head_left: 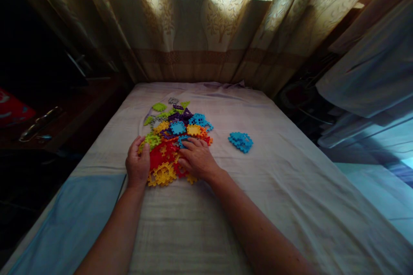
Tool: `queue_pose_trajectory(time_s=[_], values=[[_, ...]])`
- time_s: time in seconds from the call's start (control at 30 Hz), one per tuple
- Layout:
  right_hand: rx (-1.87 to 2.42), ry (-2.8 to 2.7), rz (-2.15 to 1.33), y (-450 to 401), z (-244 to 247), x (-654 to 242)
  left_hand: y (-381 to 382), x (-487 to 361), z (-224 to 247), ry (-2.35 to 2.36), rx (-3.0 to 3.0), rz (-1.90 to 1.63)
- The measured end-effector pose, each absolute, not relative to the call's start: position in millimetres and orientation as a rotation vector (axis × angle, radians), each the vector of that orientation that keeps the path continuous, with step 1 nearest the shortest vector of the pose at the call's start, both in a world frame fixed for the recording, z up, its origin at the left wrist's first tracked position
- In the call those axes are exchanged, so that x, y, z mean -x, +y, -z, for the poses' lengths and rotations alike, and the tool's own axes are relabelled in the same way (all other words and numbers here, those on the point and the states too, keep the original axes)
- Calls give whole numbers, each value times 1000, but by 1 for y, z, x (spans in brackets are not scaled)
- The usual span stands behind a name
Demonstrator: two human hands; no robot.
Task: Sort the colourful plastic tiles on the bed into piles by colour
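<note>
A heap of interlocking plastic building tiles with toothed edges lies on the bed, in red (159,154), yellow (165,173), green (152,140), purple (185,115), orange and blue (177,127). My left hand (138,163) rests at the heap's left edge, thumb apart from the fingers, beside green and yellow tiles. Over the heap's right front lies my right hand (198,159), its fingers stretched out and touching tiles near a small blue one (183,140). My palm hides what is under it. Apart from the heap, to the right, sits a small pile of blue tiles (240,141).
A pale sheet (271,197) with creases covers the bed. Light blue cloth (77,210) lies at its left front. Patterned curtains (222,21) hang behind the far edge. A dark wooden cabinet (61,124) stands left, and cloth (371,64) hangs at the right.
</note>
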State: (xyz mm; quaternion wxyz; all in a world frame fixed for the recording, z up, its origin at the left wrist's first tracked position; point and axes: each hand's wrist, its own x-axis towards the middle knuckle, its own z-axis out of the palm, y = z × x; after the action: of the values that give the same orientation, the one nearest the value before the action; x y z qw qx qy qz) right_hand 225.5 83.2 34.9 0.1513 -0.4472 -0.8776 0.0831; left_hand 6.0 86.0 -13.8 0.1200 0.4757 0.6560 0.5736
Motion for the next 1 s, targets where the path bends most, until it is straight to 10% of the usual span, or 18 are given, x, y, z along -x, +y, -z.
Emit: queue_pose_trajectory(time_s=[1.0], values=[[2228,-1860,-133,104,-70,-363,86,-6,14,1935,-1350,-1668]])
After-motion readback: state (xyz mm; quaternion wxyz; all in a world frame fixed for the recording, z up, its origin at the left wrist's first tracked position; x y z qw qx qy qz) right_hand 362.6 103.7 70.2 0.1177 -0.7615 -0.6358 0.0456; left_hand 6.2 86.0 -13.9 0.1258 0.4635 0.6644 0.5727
